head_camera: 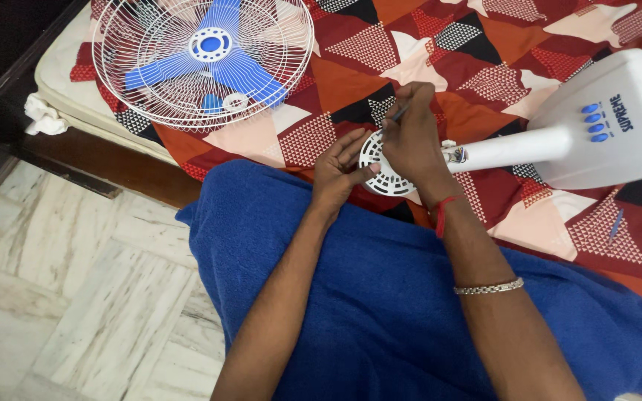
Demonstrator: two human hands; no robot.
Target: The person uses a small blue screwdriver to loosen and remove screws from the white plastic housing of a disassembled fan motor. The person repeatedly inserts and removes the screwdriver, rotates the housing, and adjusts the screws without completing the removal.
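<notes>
Nearest to us, our blue-draped lap (410, 312) is filling the near half of the view, and both our forearms are reaching far across it. We are cupping our left hand (339, 172) with its fingers loosely spread, and its fingertips are touching the near-left rim of a round white vented motor cover (374, 157). We are closing our right hand (410, 134) over the cover, pinching a thin dark tool (395, 115) between thumb and fingers with its tip pointing down at the cover. That cover is lying at the near edge of the bed, at the left end of a white fan pole (507, 148) that is running right to a white fan base (618, 119) with blue buttons. Everything is resting on a red, orange and black patterned bedspread (425, 67). Far to the left, a white wire fan guard (202, 59) with blue blades is lying flat on the bedspread. Pale marble floor (76, 297) is showing at near left.
</notes>
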